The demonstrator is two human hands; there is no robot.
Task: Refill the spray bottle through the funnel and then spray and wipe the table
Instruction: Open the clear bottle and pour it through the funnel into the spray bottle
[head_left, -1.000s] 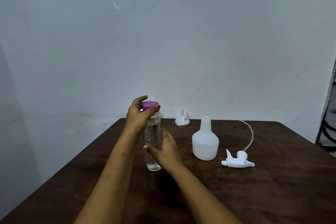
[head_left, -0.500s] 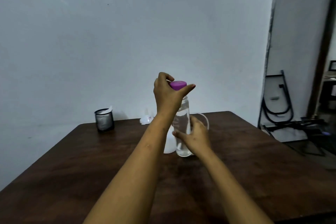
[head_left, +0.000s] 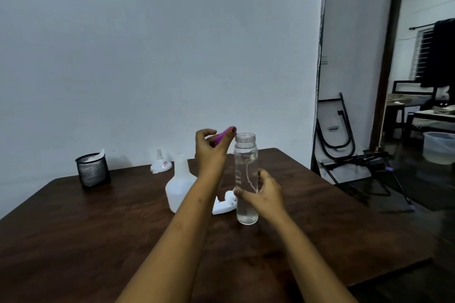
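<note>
Nothing legible. The funnel (head_left: 157,168), beyond and left of the left hand's (head_left: 210,154) grip on the cap (head_left: 223,133), carries a small sticker (head_left: 165,163) with red marks, too small to read. Faint marks on the bottle (head_left: 245,155), just above the right hand's (head_left: 266,195) grip, are unreadable too.

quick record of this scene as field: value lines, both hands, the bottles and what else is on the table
left hand: holds purple cap, off the bottle
right hand: grips clear bottle low down
clear bottle: upright on table, uncapped, clear liquid inside
spray bottle: white, upright, no head on
sprayer head: lying on table between the bottles
funnel: spout up, near far edge
mesh cup: far left of table
</note>
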